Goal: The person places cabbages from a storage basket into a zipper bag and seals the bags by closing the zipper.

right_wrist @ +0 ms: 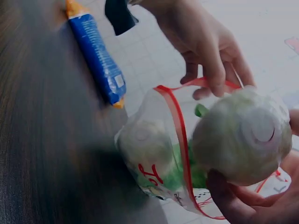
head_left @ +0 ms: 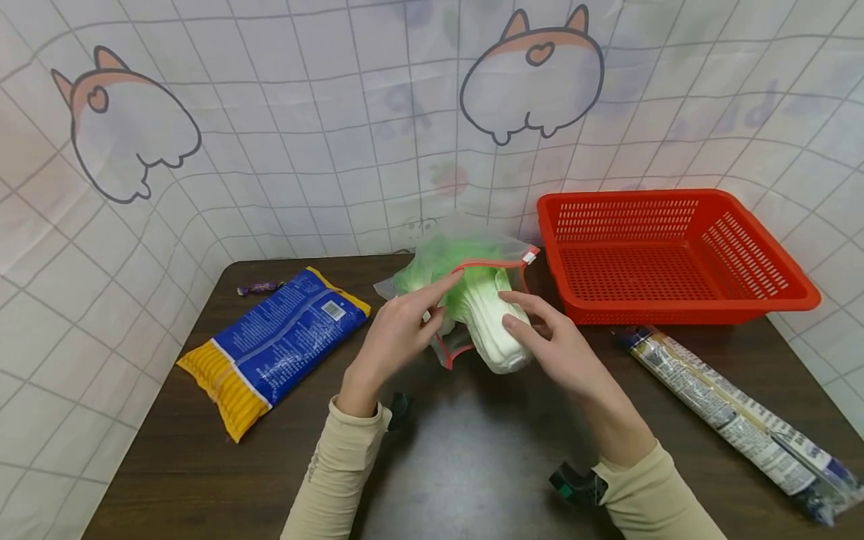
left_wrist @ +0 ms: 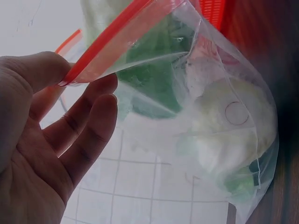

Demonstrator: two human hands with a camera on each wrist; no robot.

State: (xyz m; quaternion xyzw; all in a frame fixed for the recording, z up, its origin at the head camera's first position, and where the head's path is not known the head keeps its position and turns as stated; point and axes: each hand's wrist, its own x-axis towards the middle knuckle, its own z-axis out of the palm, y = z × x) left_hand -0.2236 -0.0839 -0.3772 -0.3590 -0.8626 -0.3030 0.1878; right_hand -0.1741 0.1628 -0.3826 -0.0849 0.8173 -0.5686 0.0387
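Left hand (head_left: 398, 330) pinching the red rim of the zip bag (head_left: 466, 289) to keep its mouth agape above the worktop (head_left: 472, 450), right hand (head_left: 553, 345) gripping the cabbage (head_left: 489, 322) stem-end, leaves half inside.

A dark wooden table (head_left: 472, 465) carries a red basket (head_left: 675, 255), blue-and-yellow packet (head_left: 270, 345), long noodle packet (head_left: 736, 416) and small purple wrapper (head_left: 259, 288)

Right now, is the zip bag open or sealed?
Open. The left hand pinches the zip bag's red rim apart, and the cabbage held by the right hand sticks halfway through the mouth.
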